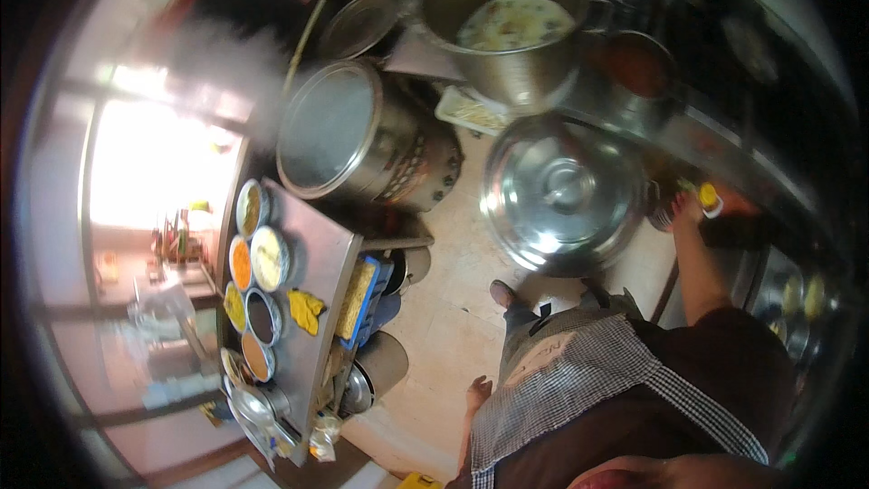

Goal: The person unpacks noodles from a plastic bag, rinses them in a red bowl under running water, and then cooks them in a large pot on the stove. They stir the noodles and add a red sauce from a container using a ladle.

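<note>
My left hand (479,390) hangs low beside the checked apron (570,380), fingers loosely curled with nothing seen in them. On the other side, my right arm stretches out to the counter. There my right hand (687,207) is beside a yellow-capped container (708,195) and a small metal item (660,210); blur hides whether it grips either. A broad shiny metal lid or basin (565,187) lies in front of me, with a knob-like round centre. Beyond it, a large pot (509,75) holds pale liquid with bits floating in it.
Steam rises near a large drum-shaped metal cooker (370,139) at left. A steel table (305,224) bears several bowls (269,258) of coloured food and a yellow cloth (305,311). Noodles fill a blue crate (363,302). A pot of reddish contents (635,68) stands at right.
</note>
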`<state>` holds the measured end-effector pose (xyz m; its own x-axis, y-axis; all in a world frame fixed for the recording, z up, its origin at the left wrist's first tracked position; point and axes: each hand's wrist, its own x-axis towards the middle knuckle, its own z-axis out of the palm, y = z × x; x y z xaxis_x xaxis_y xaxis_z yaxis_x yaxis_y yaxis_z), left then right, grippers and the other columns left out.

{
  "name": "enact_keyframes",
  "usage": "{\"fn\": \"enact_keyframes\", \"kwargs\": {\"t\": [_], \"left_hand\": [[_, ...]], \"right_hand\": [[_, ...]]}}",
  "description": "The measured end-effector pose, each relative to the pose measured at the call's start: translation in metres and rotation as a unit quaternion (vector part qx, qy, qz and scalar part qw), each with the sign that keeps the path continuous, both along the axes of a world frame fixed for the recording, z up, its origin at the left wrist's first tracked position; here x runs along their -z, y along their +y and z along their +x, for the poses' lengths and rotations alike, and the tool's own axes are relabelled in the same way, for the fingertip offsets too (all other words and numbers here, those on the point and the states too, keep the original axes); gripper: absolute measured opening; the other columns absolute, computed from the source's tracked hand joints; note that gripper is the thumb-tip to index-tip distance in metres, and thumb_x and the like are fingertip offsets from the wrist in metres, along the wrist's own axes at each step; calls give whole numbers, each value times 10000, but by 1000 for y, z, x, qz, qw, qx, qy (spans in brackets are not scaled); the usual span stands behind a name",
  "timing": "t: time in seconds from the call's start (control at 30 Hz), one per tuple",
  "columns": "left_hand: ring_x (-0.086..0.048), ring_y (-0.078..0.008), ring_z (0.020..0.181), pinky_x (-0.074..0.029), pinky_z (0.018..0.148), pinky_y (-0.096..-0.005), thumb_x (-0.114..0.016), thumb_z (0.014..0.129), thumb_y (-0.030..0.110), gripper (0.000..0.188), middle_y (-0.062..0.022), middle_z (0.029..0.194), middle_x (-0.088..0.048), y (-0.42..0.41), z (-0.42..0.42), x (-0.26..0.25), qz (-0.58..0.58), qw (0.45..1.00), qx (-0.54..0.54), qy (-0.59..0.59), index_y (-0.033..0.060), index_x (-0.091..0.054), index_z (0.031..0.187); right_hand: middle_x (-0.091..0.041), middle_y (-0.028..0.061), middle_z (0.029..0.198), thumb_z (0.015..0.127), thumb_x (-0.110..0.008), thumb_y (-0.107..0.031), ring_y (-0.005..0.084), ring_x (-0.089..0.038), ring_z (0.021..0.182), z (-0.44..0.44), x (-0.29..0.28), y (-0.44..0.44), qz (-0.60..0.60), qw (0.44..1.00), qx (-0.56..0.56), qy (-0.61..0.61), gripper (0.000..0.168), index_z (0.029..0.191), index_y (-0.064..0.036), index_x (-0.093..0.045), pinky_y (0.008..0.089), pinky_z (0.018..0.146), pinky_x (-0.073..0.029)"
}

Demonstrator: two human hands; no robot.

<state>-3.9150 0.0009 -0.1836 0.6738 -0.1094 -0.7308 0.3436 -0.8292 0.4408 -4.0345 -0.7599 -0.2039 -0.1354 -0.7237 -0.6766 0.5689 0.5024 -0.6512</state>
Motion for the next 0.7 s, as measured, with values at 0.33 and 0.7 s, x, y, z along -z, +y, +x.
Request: {"fn": "enact_keyframes", "kwargs": {"t": [0.33, 0.7], "left_hand": [[-611, -183, 722, -487, 659, -302, -616, 829, 166, 316, -104, 798, -654, 50, 171, 21, -137, 971, -168, -105, 27, -582, 1112], [-594, -168, 722, -486, 638, -282, -588, 848, 134, 345, -99, 839, -618, 120, 154, 23, -127, 877, -462, -31, -9, -533, 1157]], "right_hand": [[-601, 54, 681, 871, -551, -194, 140, -537, 506, 141, -8, 169, -130, 922, -307, 196, 119, 961, -133, -600, 237, 432, -406], [-576, 12, 721, 919, -528, -204, 79, -529, 590, 518, -162, 315, -316, 663, -671, 99, 165, 997, -70, -583, 206, 530, -432]]}}
